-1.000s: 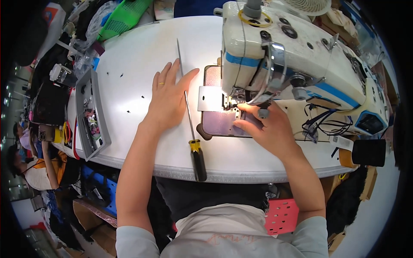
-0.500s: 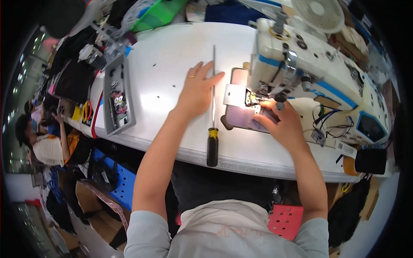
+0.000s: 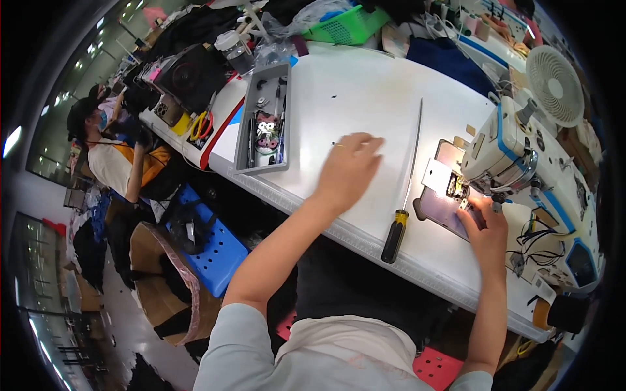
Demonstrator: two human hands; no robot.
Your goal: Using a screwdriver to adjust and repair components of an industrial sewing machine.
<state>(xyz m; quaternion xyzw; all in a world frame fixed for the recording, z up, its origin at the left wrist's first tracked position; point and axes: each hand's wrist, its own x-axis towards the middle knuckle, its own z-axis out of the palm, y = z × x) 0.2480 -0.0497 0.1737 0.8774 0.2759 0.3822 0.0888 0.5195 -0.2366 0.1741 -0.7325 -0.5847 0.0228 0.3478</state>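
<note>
My right hand is at the needle area of a white and blue sewing machine. Its thumb and forefinger close around a small bright metal piece, partly covered by the fingertips, beside the lit opening in the machine bed. A flat silver cover plate sticks out to the left of that opening. My left hand hovers over the white tabletop, fingers loosely bent and apart, with nothing in them. Between my hands lies a long screwdriver with a black and yellow handle, its shaft pointing away from me.
To the left, a grey tray holds bobbins, pens and small parts. A green basket and dark blue cloth lie along the far edge. A white fan stands behind the machine. Another person sits at far left.
The view has swung left, so the table appears shifted right. My left hand has left its place beside the screwdriver and moved left. My right hand stays at the needle area, its fingertips closer together.
</note>
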